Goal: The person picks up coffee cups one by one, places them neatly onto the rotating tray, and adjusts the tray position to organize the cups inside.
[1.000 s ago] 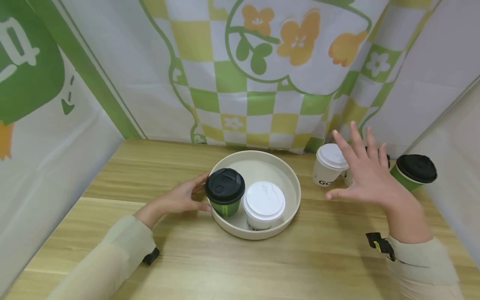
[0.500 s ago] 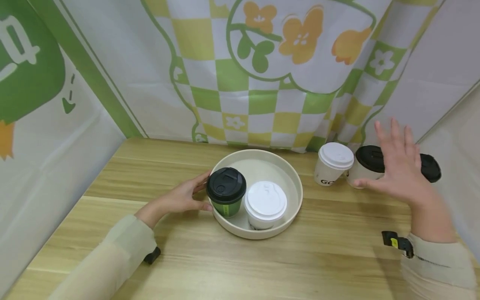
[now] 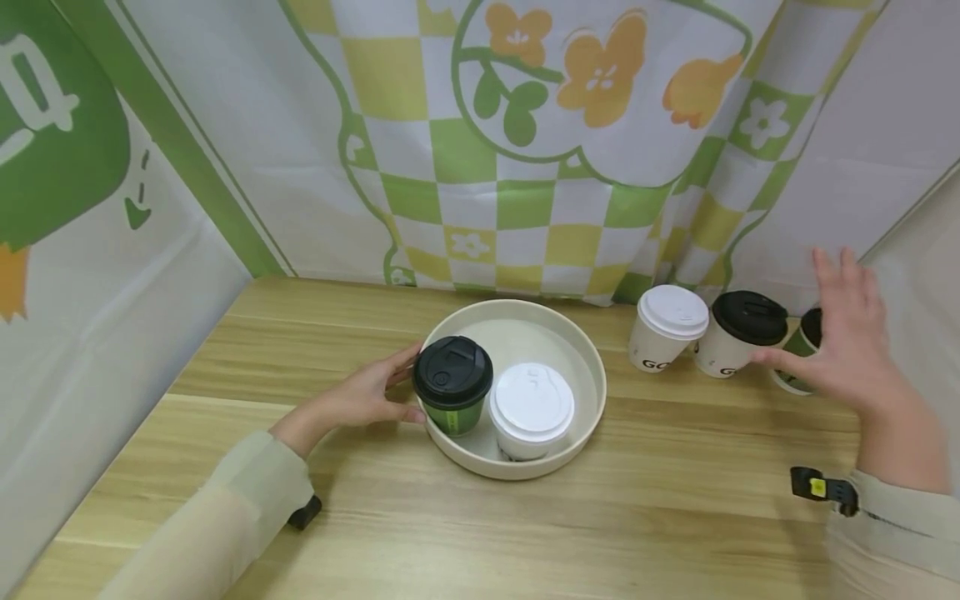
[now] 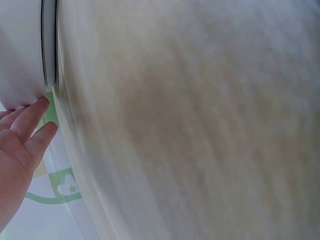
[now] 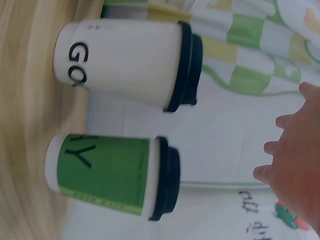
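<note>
A round cream tray bears a green paper cup with a black lid and a white-lidded paper cup. At the tray's left side, my left hand touches the outer wall with thumb and fingers spread apart; in the left wrist view its fingertips lie against the pale wall. Over at the right, my right hand is raised with fingers extended and holds nothing. It partly covers another green cup with a black lid, which the right wrist view shows whole, upright on the table.
Left of that green cup stand a white cup with a black lid and a white cup with a white lid, in a row near the back. A patterned curtain hangs behind the wooden table.
My right hand has moved right, past the white-lidded and black-lidded white cups, uncovering them, to the green cup at the end. The left hand and the tray have stayed put.
</note>
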`<state>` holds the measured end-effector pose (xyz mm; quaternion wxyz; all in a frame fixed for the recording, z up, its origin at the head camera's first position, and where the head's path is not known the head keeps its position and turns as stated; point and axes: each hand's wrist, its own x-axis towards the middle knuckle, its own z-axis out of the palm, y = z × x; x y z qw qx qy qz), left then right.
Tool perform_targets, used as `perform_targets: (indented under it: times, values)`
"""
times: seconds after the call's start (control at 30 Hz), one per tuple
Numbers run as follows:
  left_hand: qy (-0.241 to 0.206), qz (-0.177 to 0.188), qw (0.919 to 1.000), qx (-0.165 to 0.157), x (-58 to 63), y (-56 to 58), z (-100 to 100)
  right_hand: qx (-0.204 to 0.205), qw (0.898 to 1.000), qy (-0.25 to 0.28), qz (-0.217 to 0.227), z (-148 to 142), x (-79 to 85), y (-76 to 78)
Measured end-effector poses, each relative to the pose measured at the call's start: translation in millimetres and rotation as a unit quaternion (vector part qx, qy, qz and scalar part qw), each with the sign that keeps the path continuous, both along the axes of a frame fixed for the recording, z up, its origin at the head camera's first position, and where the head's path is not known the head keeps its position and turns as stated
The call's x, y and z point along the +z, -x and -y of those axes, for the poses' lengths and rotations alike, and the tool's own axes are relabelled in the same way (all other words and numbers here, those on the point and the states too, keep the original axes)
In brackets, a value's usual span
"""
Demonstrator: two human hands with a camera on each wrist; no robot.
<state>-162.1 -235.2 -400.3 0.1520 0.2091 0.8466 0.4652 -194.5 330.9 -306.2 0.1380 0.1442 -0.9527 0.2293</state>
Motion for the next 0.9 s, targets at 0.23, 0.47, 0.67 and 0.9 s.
perform_targets:
  times: [0.23,0.47,0.67,0.9]
  values:
    - [0.003,0.001,1.0000,-0.005,0.9,1.3,-0.5,-0.037,0.999,0.020,-0.018,-24.8,-9.1,3.2]
    - [0.007,0.007,0.9999,-0.001,0.5,0.2,0.2,-0.056,0.996,0.063,-0.006,-45.1,-21.5,4.9]
    - [0.010,0.005,0.9999,-0.001,0.1,-0.5,0.3,-0.088,0.992,0.079,0.031,-57.0,-34.1,6.4]
    - [0.013,-0.003,0.9999,-0.001,-1.5,0.8,0.9,-0.109,0.990,0.077,0.046,-66.8,-46.7,14.3]
